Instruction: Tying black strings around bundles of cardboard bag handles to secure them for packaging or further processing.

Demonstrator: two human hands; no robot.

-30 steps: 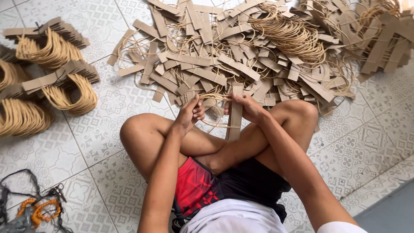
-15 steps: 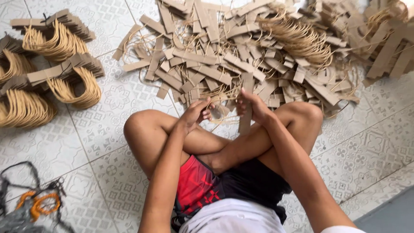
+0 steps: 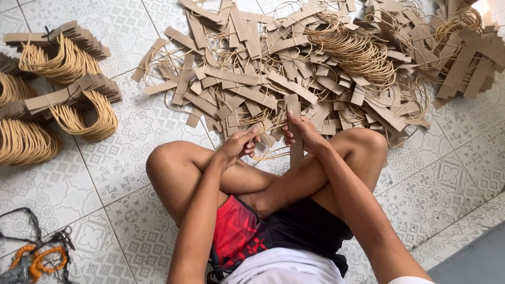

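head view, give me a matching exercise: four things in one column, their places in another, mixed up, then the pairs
Things
1. right hand
2. left hand
3. bundled handles
4. loose pile

Places
A. stacked on the tiles at the far left
B. spread over the floor in front of the knees
C. gripping an upright cardboard strip
D. fingers at the twine loop beside the strip

Pairs: 1-C, 2-D, 3-A, 4-B
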